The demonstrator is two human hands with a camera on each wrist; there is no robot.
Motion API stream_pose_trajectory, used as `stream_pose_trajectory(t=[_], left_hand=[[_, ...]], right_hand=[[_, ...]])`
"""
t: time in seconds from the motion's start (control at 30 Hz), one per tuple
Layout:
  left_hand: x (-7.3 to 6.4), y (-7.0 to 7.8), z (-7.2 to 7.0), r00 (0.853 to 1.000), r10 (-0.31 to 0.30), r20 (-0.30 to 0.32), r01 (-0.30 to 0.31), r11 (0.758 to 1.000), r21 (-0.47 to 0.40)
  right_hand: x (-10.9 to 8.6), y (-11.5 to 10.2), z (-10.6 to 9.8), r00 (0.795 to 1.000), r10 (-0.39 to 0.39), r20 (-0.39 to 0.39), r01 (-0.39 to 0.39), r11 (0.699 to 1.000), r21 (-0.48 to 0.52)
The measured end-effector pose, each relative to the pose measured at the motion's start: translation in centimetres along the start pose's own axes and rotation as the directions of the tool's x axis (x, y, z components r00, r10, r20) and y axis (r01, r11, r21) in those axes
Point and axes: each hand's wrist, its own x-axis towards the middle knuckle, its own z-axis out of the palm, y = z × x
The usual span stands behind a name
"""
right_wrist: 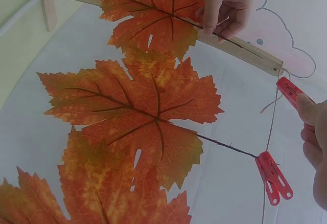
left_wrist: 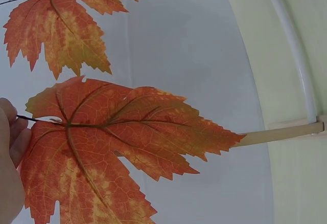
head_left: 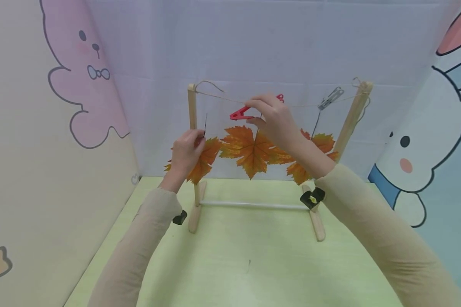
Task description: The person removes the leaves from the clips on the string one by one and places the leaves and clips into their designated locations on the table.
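My left hand (head_left: 187, 150) pinches the dark stem of an orange maple leaf (left_wrist: 102, 127), the stem's free end pointing upward beside the left post. My right hand (head_left: 273, 118) holds a red clothespin (head_left: 241, 113) between thumb and fingers, close to the twine (head_left: 220, 98). In the right wrist view, that clothespin lies right at the twine near the post's top. A second red clothespin (right_wrist: 273, 178) on the twine grips the stem of another maple leaf (right_wrist: 143, 106). Farther right, a grey clothespin (head_left: 330, 99) holds a maple leaf (head_left: 322, 143), partly covered by my right arm.
The twine runs between two wooden posts, the left post (head_left: 192, 106) and the right post (head_left: 355, 115). A white rod (head_left: 253, 205) joins them low down. The stand's feet rest on a pale green table (head_left: 253, 243). Behind hangs a white cloth (head_left: 253, 47); cartoon-printed walls flank both sides.
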Motion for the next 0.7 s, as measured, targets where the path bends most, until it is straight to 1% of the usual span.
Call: stream_pose_trajectory(t=[0.27,0.37,0.5,0.7], left_hand=[[-1.1,-0.8,-0.5,0.999,-0.043,0.034,0.041,0.998,0.043],[-1.6,-1.0,-0.7,0.998,-0.052,0.042,0.050,0.998,0.047],[-2.2,-1.1,-1.0,0.997,-0.060,0.055,0.057,0.997,0.048],[-3.0,-1.6,-1.3,0.994,-0.081,0.073,0.078,0.996,0.052]], right_hand=[[-1.7,0.7,-0.4,0.998,0.041,0.053,-0.042,0.999,0.018],[-2.5,1.0,-0.5,0.997,0.052,0.064,-0.052,0.999,0.011],[-3.7,1.3,-0.7,0.996,0.052,0.074,-0.051,0.999,-0.011],[-5.9,2.0,-0.8,0.996,0.047,0.069,-0.046,0.999,-0.015]])
